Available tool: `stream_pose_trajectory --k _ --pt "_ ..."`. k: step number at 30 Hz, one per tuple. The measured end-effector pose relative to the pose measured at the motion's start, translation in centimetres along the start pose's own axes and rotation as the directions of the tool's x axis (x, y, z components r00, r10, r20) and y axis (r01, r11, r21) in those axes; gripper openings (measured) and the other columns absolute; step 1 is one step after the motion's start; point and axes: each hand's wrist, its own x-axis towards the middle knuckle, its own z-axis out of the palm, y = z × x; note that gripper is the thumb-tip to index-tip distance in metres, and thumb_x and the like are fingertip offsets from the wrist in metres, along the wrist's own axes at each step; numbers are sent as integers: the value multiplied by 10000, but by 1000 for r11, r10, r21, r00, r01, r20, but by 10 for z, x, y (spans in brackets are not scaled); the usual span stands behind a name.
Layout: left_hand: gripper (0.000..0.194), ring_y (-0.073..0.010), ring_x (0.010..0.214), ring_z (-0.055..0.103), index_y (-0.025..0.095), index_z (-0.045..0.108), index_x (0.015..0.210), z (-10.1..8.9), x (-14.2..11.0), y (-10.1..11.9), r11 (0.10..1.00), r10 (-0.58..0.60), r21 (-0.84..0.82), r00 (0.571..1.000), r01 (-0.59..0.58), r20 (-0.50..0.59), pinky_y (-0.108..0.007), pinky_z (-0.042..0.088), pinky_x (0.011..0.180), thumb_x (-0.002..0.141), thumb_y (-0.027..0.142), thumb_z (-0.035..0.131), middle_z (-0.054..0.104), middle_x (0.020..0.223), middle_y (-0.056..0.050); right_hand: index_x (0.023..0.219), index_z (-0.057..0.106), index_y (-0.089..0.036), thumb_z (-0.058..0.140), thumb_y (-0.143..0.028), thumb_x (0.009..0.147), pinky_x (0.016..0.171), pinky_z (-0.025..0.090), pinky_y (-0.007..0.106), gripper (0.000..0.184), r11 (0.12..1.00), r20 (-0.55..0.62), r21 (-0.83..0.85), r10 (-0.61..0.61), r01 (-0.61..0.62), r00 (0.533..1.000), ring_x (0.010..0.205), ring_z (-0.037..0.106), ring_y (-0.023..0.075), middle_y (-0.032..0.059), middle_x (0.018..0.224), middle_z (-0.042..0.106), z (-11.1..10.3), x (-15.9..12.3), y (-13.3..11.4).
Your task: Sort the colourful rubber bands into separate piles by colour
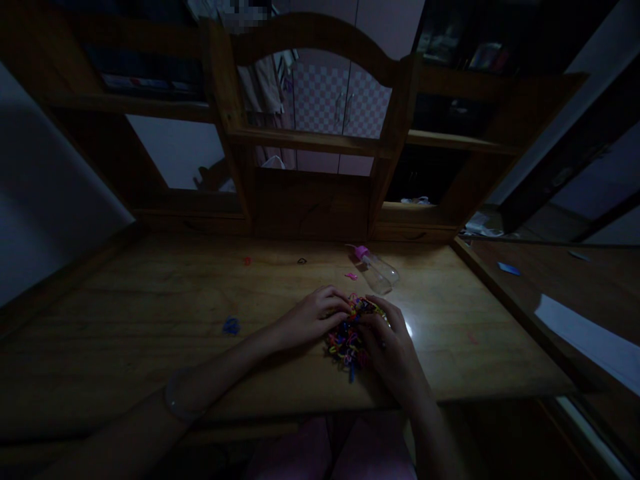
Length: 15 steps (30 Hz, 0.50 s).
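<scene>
A heap of small colourful elastic hair ties [347,343] lies on the wooden table, in yellow, red, blue, pink and black. My left hand [320,317] reaches in from the left, its bent fingers closed on hair ties at the heap's upper left edge. On the other side, my right hand [395,347] curves over the heap, with fingers bent in among the ties; its fingertips are partly hidden. Exactly which ties each hand grips is too dark and small to make out. Away from the heap lie a blue cluster of ties [231,325], a red tie [247,261], a black tie [301,261] and a pink tie [351,276].
Beyond the heap, a clear bottle with a pink cap [377,270] lies on its side. A wooden shelf unit [310,143] rises at the table's back. White paper [590,337] and a blue card [509,269] rest on the surface at right. The room is dim.
</scene>
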Motion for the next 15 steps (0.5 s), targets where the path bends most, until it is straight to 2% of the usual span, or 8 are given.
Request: stream_pose_trajectory --k 6,15 --pt "200 -179 1055 570 210 699 1037 -3 2 -1 998 -41 -48 999 41 3 -327 443 969 943 297 545 613 1097 -61 1019 595 -249 521 -188 936 1010 454 439 127 995 17 69 75 -76 997 1219 493 233 76 1308 517 -8 1 -9" --pt "198 -179 995 599 205 701 1028 -4 2 0 996 -83 -46 996 82 -22 -310 460 914 936 298 553 650 1047 -56 1007 585 -239 518 -181 935 945 475 378 114 993 -86 106 66 -57 994 1114 567 212 65 1171 604 -9 0 -11"
